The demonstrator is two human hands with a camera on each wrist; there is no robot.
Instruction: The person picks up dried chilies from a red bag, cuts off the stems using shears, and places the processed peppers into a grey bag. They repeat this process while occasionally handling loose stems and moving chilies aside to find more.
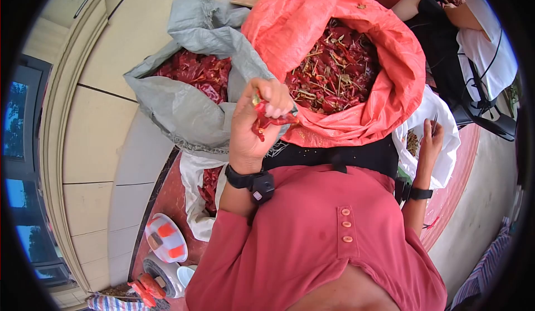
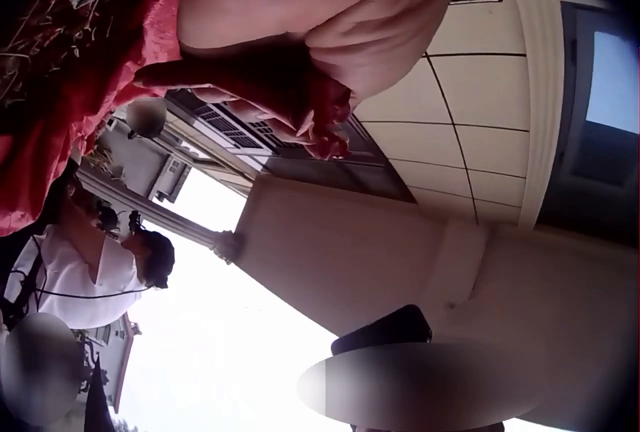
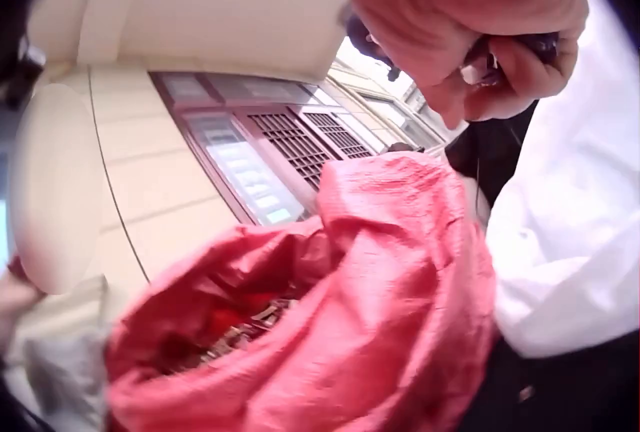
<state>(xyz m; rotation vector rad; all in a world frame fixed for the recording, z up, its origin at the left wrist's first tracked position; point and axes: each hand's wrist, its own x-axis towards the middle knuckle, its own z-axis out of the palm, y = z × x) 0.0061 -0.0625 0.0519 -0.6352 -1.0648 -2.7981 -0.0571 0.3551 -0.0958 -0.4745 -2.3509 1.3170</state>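
Raised over the edge between two sacks, my left hand (image 1: 249, 122) pinches a few dried red chilies (image 1: 269, 120). In the left wrist view the chilies (image 2: 325, 120) stick out past the palm. My right hand (image 1: 430, 146), out at the right by a white bag (image 1: 449, 150), grips a small tool (image 1: 434, 124) with a thin metal tip. Its dark handle (image 3: 545, 46) shows between the curled fingers in the right wrist view; I cannot tell its exact kind. Ahead stands a red woven sack (image 1: 405, 79) full of stemmed dried chilies (image 1: 329, 68).
Left of it, a grey woven sack (image 1: 184, 103) holds red chili pieces (image 1: 195, 72). Another white bag (image 1: 192, 197) with chilies lies below. A patterned basin (image 1: 179, 237) and a roll (image 1: 161, 275) stand at lower left. Another person (image 1: 487, 43) sits at upper right.
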